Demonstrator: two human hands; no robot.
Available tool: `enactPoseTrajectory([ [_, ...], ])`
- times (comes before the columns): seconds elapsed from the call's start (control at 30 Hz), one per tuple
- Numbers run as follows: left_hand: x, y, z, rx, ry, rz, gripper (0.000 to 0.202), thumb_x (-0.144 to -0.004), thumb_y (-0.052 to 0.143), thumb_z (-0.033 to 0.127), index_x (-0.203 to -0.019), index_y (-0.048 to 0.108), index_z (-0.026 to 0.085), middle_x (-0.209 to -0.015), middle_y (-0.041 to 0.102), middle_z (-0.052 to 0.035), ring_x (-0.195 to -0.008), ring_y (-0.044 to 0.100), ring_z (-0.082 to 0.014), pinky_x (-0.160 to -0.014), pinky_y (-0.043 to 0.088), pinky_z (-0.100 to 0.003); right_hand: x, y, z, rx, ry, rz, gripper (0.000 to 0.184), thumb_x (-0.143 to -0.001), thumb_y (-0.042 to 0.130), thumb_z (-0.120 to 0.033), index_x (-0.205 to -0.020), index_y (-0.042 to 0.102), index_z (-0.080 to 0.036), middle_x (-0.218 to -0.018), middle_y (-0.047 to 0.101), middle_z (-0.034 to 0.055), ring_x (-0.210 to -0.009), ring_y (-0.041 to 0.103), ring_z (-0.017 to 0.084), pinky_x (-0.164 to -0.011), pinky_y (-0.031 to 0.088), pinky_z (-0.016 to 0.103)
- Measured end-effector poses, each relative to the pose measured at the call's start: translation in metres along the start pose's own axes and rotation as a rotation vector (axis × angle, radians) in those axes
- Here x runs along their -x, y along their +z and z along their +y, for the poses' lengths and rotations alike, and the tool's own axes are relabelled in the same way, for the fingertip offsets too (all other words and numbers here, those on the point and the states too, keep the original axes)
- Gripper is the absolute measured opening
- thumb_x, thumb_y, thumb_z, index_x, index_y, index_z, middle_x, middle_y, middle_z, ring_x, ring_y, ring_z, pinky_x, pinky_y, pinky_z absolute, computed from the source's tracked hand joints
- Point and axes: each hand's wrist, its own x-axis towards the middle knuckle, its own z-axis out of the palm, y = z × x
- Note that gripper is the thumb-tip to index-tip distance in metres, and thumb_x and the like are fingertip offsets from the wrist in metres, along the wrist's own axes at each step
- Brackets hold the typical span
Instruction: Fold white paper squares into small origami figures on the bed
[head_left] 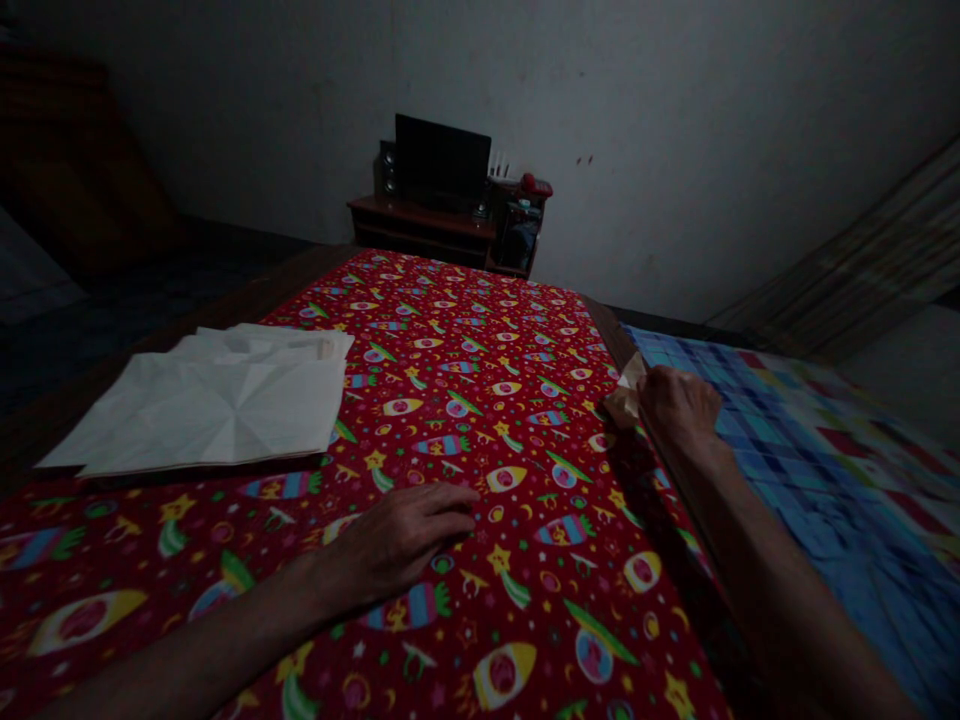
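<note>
My left hand (409,535) lies on the red patterned cloth (525,545), palm down, its fingers loosely stretched out and holding nothing. Over at the cloth's right edge, my right hand (679,405) is closed on a small folded piece of paper (624,400), pale on one face and brownish in shadow. Its exact folded shape is partly hidden behind the fingers. Several creased white paper sheets (225,405) lie stacked to the left, beyond my left hand, with fold lines crossing the top one.
A checked blue cloth (787,450) spreads at a lower level to the right of the table. At the far end, a dark monitor (442,160) stands on a wooden desk (420,218) against the wall, near a red telephone (536,185). Wooden furniture (75,170) stands far left.
</note>
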Motion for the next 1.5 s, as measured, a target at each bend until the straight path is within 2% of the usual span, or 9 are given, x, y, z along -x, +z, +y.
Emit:
enactPoseTrajectory([
  [0.27, 0.000, -0.001, 0.001, 0.004, -0.001, 0.007, 0.023, -0.091, 0.042, 0.012, -0.106, 0.059, 0.018, -0.115, 0.061, -0.0089, -0.105, 0.059, -0.0161, -0.084, 0.050, -0.026, 0.002, 0.013, -0.004, 0.013, -0.031, 0.002, 0.034, -0.086, 0.042, -0.032, -0.090, 0.069, -0.012, -0.087, 0.066, 0.0175, -0.078, 0.061, 0.026, -0.059, 0.036, 0.030],
  [0.4, 0.000, -0.001, 0.002, 0.007, -0.005, 0.005, 0.023, -0.091, 0.042, 0.012, -0.106, 0.058, 0.019, -0.115, 0.060, -0.0081, -0.105, 0.058, -0.0157, -0.085, 0.050, -0.025, 0.000, 0.018, -0.005, 0.037, 0.005, -0.029, 0.031, -0.083, 0.044, -0.026, -0.087, 0.070, -0.009, -0.084, 0.066, 0.0203, -0.075, 0.061, 0.027, -0.056, 0.035, 0.031],
  [0.67, -0.001, -0.002, 0.002, 0.001, 0.006, 0.022, 0.023, -0.092, 0.042, 0.012, -0.105, 0.059, 0.018, -0.113, 0.061, -0.0080, -0.104, 0.059, -0.0156, -0.084, 0.050, -0.025, -0.003, 0.021, 0.011, 0.062, -0.004, -0.052, 0.033, -0.083, 0.040, -0.022, -0.090, 0.070, -0.011, -0.083, 0.064, 0.0194, -0.076, 0.060, 0.028, -0.060, 0.038, 0.033],
  [0.8, -0.002, -0.002, 0.002, 0.001, 0.005, 0.027, 0.022, -0.092, 0.042, 0.013, -0.104, 0.060, 0.018, -0.113, 0.061, -0.0083, -0.104, 0.059, -0.0157, -0.084, 0.050, -0.025, -0.002, 0.021, 0.016, 0.066, 0.000, -0.064, 0.032, -0.084, 0.042, -0.026, -0.089, 0.070, -0.011, -0.084, 0.066, 0.0170, -0.075, 0.060, 0.026, -0.058, 0.036, 0.031],
  [0.9, -0.002, -0.002, 0.002, 0.003, 0.002, 0.021, 0.023, -0.092, 0.042, 0.013, -0.104, 0.060, 0.018, -0.113, 0.062, -0.0085, -0.103, 0.059, -0.0157, -0.084, 0.050, -0.025, -0.001, 0.017, 0.017, 0.024, -0.010, -0.069, 0.032, -0.084, 0.046, -0.034, -0.096, 0.069, -0.015, -0.092, 0.067, 0.0154, -0.081, 0.061, 0.027, -0.060, 0.038, 0.031],
  [1.1, -0.001, -0.002, 0.002, 0.001, -0.001, 0.021, 0.023, -0.090, 0.044, 0.011, -0.105, 0.060, 0.018, -0.114, 0.061, -0.0078, -0.104, 0.059, -0.0154, -0.084, 0.050, -0.024, -0.005, 0.010, 0.011, 0.000, -0.003, -0.083, 0.035, -0.084, 0.046, -0.039, -0.096, 0.069, -0.017, -0.094, 0.067, 0.0153, -0.084, 0.062, 0.029, -0.060, 0.039, 0.032],
  [1.27, -0.001, -0.002, 0.002, -0.006, -0.001, 0.022, 0.023, -0.091, 0.042, 0.011, -0.104, 0.060, 0.018, -0.113, 0.062, -0.0078, -0.104, 0.059, -0.0155, -0.084, 0.050, -0.024, -0.010, 0.012, 0.002, 0.013, -0.028, -0.061, 0.033, -0.083, 0.047, -0.038, -0.096, 0.069, -0.016, -0.098, 0.067, 0.0148, -0.086, 0.061, 0.027, -0.064, 0.039, 0.032],
  [1.5, 0.000, -0.002, 0.002, 0.004, -0.021, -0.001, 0.024, -0.091, 0.042, 0.011, -0.106, 0.058, 0.018, -0.116, 0.060, -0.0078, -0.104, 0.058, -0.0158, -0.085, 0.049, -0.025, -0.014, 0.018, 0.003, -0.026, -0.037, -0.136, 0.032, -0.083, 0.047, -0.037, -0.099, 0.068, -0.018, -0.097, 0.067, 0.0130, -0.085, 0.062, 0.026, -0.061, 0.037, 0.029],
])
